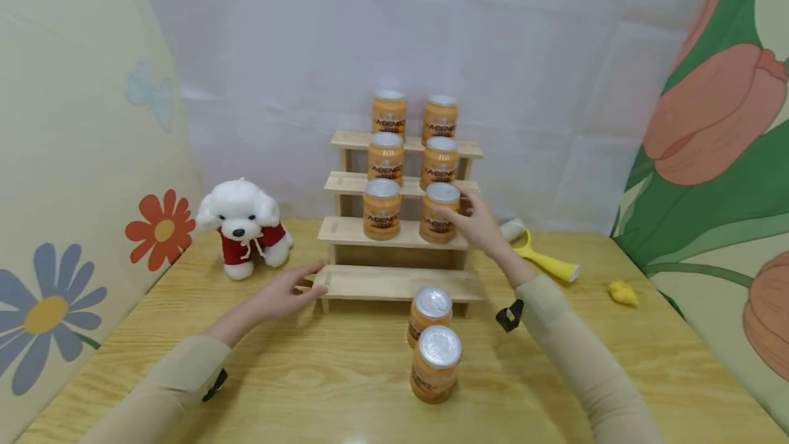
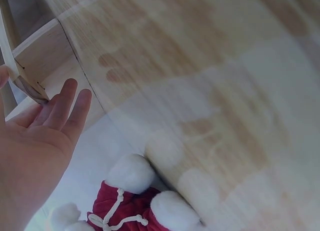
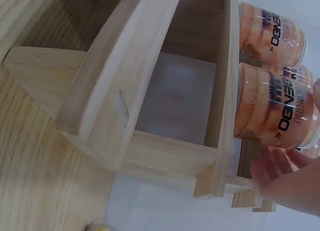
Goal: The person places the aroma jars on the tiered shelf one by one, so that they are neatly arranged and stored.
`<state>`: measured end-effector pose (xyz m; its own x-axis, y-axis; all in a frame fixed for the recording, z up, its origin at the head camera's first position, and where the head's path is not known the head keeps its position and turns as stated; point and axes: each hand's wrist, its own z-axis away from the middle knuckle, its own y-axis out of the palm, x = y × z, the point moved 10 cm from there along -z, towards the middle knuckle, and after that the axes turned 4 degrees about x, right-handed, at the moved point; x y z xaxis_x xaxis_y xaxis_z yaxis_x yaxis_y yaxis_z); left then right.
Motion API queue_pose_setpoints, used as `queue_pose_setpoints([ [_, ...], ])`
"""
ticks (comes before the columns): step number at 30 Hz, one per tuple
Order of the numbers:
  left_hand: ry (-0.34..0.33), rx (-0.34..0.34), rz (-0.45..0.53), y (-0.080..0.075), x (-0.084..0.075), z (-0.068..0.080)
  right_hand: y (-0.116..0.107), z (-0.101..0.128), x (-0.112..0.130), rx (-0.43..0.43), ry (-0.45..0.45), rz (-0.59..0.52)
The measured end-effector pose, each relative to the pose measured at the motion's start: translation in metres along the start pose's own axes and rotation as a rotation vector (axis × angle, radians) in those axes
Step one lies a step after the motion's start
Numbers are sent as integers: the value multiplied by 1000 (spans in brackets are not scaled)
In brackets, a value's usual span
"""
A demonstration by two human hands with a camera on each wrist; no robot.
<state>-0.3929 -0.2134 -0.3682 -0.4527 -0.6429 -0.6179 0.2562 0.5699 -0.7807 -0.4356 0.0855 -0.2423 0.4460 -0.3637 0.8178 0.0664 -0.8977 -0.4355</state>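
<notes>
A wooden stepped shelf (image 1: pixel 401 283) stands on the table. My right hand (image 1: pixel 477 221) grips an orange can (image 1: pixel 439 214) with a silver lid on the second step from the bottom. In the right wrist view, the fingers (image 3: pixel 272 166) curl around the can's side. Beside it is another can (image 1: pixel 381 211); paired cans also occupy the two higher steps. At the shelf's left end, my left hand (image 1: pixel 283 293) holds the lowest board between thumb and fingers. The left wrist view shows that board's end (image 2: pixel 30 88) against the fingers, the others extended.
Two more cans, one (image 1: pixel 431 314) behind the other (image 1: pixel 435 368), stand on the table before the shelf. A white plush dog (image 1: pixel 243 225) in red sits at left. Right of the shelf lie a yellow-handled tool (image 1: pixel 551 264) and a small yellow lump (image 1: pixel 622 293).
</notes>
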Motion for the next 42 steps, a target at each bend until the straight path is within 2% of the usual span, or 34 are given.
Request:
queue_pose_setpoints([
  [5,-4,-4,3,-1,-2,-3,-10,1,-23,-1,31,2],
  [10,-10,0,1,-2,-2,-3,-19,15,-29,-9,43,5],
  [19,-23,-2,-7,-1,-1,-2,-18,46,-36,42,22,26],
  [27,-15,-6,-8,0,1,-1,-2,71,-29,107,-24,35],
  [34,-6,-7,-9,0,1,0,22,86,-29,185,-44,45],
  [37,-6,-8,-12,0,0,0,33,90,-31,237,-24,57],
  [42,-5,-4,-9,1,-1,-1,51,97,-36,323,68,97],
])
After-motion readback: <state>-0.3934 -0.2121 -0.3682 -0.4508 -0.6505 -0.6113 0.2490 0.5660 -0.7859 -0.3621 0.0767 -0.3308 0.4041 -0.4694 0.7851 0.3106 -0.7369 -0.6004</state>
